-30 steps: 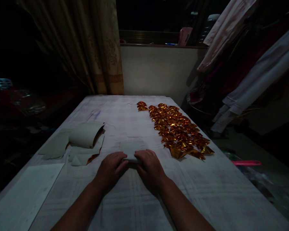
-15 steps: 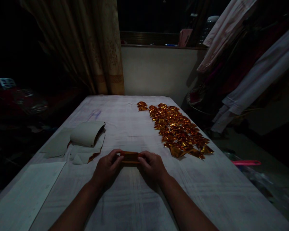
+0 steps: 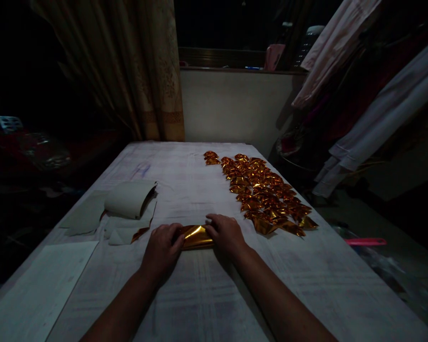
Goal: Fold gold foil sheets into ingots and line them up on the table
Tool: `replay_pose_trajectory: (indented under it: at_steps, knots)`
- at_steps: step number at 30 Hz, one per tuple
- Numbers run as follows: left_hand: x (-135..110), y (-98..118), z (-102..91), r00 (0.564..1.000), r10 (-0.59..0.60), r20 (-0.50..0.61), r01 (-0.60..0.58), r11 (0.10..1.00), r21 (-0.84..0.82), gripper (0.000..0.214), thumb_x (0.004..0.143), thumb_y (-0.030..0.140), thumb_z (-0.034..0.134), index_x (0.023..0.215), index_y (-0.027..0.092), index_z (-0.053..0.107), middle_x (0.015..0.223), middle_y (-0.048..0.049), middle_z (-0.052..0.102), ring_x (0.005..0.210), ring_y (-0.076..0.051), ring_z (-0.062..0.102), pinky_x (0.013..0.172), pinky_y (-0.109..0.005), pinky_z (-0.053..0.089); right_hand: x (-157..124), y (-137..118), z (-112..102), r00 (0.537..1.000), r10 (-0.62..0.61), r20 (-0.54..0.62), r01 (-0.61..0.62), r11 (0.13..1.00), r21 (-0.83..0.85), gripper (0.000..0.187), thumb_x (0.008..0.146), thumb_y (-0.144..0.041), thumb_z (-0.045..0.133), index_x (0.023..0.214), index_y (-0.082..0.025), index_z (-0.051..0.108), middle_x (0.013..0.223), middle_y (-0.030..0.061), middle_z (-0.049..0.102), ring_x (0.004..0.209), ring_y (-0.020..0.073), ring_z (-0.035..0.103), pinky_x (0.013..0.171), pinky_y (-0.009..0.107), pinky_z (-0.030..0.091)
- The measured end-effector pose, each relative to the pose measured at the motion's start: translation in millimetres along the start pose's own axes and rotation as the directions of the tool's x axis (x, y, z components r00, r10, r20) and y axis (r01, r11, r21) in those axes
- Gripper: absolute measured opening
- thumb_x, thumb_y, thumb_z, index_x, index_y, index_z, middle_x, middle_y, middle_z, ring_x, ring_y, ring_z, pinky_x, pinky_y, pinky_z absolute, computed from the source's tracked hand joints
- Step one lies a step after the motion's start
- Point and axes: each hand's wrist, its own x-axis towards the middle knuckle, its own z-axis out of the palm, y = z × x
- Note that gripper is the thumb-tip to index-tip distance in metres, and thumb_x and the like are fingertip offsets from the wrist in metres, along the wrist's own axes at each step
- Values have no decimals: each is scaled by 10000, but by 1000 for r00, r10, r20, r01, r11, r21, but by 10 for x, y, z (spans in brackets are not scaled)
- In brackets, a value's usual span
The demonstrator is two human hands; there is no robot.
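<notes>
Foil (image 3: 197, 236), a folded gold strip, lies crosswise on the worktop (image 3: 196, 304), directly between the two hands, its shiny side up and catching light near the middle. The left hand (image 3: 164, 246) grasps its left end, thumb on the near side and fingers on the far side. The right hand (image 3: 228, 233) touches the right end with bent fingers; whether it pinches the strip or only presses on it I cannot tell. Both forearms come in from the near edge, spread apart, so the strip sits at the point where they converge.

Beyond the right hand and to its right, many gold shapes (image 3: 266, 194) stand in close rows, with a small pair (image 3: 211, 157) set just left of the far end. Left of the left hand are a curled sheet (image 3: 124, 198), its back pale, and flatter pieces around and under it; nearer, a white sheet (image 3: 43, 285) lies flat. Past the worktop, a curtain (image 3: 157, 85) hangs at the left and a pink mug (image 3: 274, 56) stands on the sill (image 3: 235, 70)
</notes>
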Motion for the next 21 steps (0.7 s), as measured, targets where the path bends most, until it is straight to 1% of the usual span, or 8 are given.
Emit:
replay_pose_trajectory:
  at_steps: [1,3,5,9,13,17,19,21]
  knots:
    - [-6,-12,14,1000,4,-1,-4,1000,14,217,879,303,542,1014,222,693,917,-63,733,899,-266,657,842,-413,497,25,-24,-25,999,0,38,3,998,-57,258,923,-247,648,1176,-255,691,1067,47,759,995,219,677,822,321,407]
    - [-19,-39,40,1000,17,-12,-16,999,35,250,884,284,550,1084,219,687,963,-68,735,936,-272,651,865,-425,497,61,-60,-61,996,-8,89,20,990,-136,167,939,-268,629,1083,-252,713,1031,52,750,962,221,669,783,320,383]
    - [-26,-70,67,999,37,-35,-35,998,54,304,881,265,559,1159,214,670,1051,-79,731,1009,-280,639,915,-442,490,79,-74,-72,994,-18,107,35,986,-162,116,945,-276,620,993,-246,722,978,55,736,928,219,658,765,322,364]
    - [-12,-134,119,997,61,-49,-56,994,90,372,890,264,555,1245,202,644,1241,-107,682,1169,-296,595,1011,-476,451,67,-42,-20,998,-33,60,42,989,-143,105,949,-265,618,996,-244,710,1009,55,699,973,214,622,805,327,355]
    - [60,-132,108,999,18,38,-23,991,133,389,897,306,577,1267,202,637,1352,-120,638,1276,-316,550,1065,-511,401,29,18,77,994,-99,-40,96,993,-68,56,924,-219,636,945,-232,686,1064,53,675,1038,220,582,870,339,360]
    - [207,-38,-14,987,-14,161,-14,984,175,373,847,355,680,1190,212,654,1346,-124,639,1286,-325,540,1081,-511,365,8,69,143,984,-136,-118,134,991,-24,123,911,-197,642,1025,-235,665,1179,71,665,1130,243,557,943,374,364]
    - [291,2,-69,978,-17,208,-20,985,174,297,805,339,715,1079,233,668,1312,-106,656,1280,-325,543,1070,-498,370,6,90,157,981,-147,-127,146,989,-17,162,902,-198,653,1059,-238,658,1256,86,646,1197,260,537,981,401,362]
    - [358,12,-86,971,-28,238,-10,988,157,215,762,307,733,955,242,666,1292,-93,663,1275,-330,546,1049,-487,387,4,109,165,979,-160,-124,161,987,-4,144,899,-195,653,1037,-238,655,1294,96,634,1230,264,530,1003,420,362]
